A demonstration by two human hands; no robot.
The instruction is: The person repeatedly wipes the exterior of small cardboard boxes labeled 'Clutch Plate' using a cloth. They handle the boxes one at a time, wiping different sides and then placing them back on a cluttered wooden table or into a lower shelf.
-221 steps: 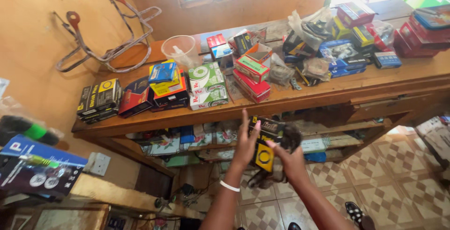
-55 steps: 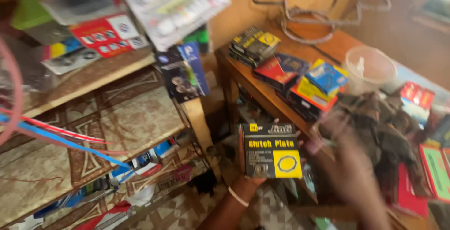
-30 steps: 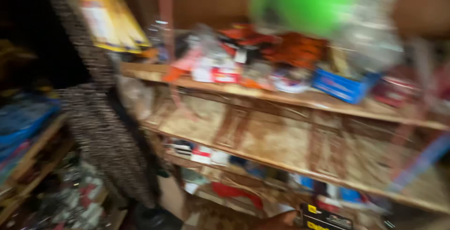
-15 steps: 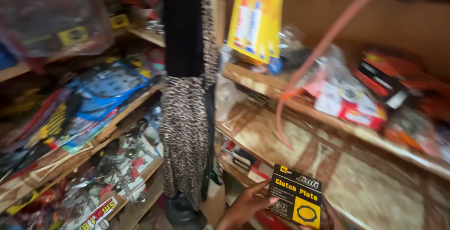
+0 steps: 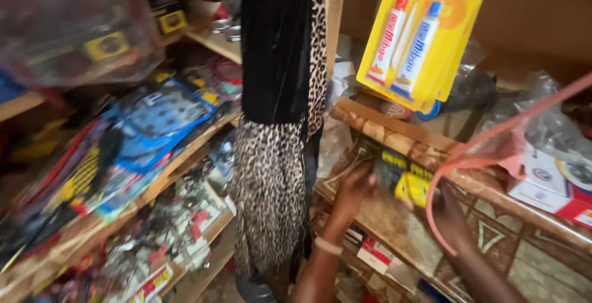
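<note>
Low in the view, both hands hold 1 black cardboard box with a yellow label [image 5: 404, 176] at the front edge of a wooden shelf covered in brown patterned lining [image 5: 524, 241]. The left hand [image 5: 351, 193], with a pale band at its wrist, has its fingers wrapped round the box's left end. The right hand [image 5: 449, 213] is at the box's right end, partly blurred, so how tightly its fingers close there I cannot tell. The box sits tilted, just under the lip of the wooden shelf board above [image 5: 394, 131], its far end pointing into the shelf space.

Just left of the hands, a hanging cloth, black above and leopard-print below [image 5: 277, 155], drapes down past the shelf corner. Above the box hangs a yellow blister card with 2 white tubes [image 5: 419, 37]. A thin pink cord [image 5: 493, 139] loops in front of the right hand and runs up to the right. Beside it on the upper board lie clear plastic bags and a white and red box [image 5: 555, 182]. To the left, slanted wooden shelves carry a blue packet of parts [image 5: 157, 118] and loose metal pieces.
</note>
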